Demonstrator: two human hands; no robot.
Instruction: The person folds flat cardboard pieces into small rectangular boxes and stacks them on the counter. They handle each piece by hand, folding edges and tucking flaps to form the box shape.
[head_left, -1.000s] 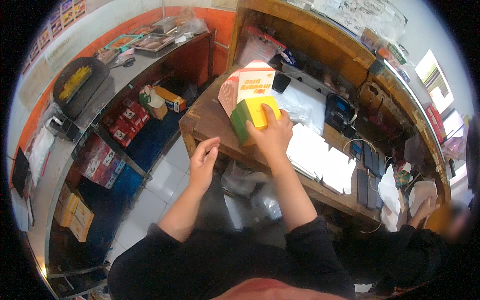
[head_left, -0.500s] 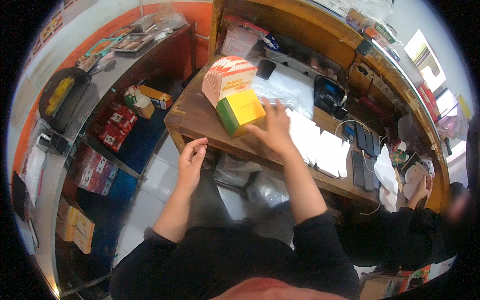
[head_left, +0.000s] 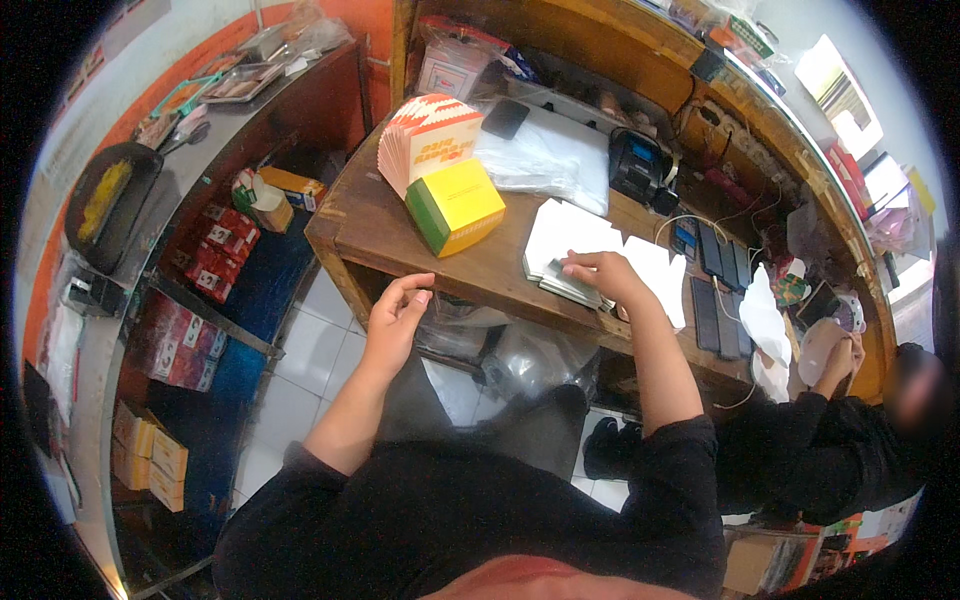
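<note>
My right hand (head_left: 607, 279) is at the near edge of a stack of flat white card sheets (head_left: 570, 230), its fingertips pinched on the edge of a sheet; the thumb is partly hidden. My left hand (head_left: 397, 318) hovers in front of the table edge, fingers loosely bent, thumb apart, holding nothing. On the table's left end, a small yellow and green carton (head_left: 458, 208) stands in front of a fanned row of nested red and white printed card pieces (head_left: 430, 140). A second white stack (head_left: 655, 275) lies just right of my right hand.
Behind the stacks are a clear plastic bag (head_left: 545, 160) and a black device (head_left: 638, 168). Several phones (head_left: 708, 315) and cables lie farther right. At the right, a co-worker's hand (head_left: 843, 362) holds white paper pieces. A counter with shelves (head_left: 200, 290) runs along the left.
My right hand has moved right from beside the yellow carton to the white stack, and its fingers have closed. My left hand stays nearly in place. The view has shifted slightly.
</note>
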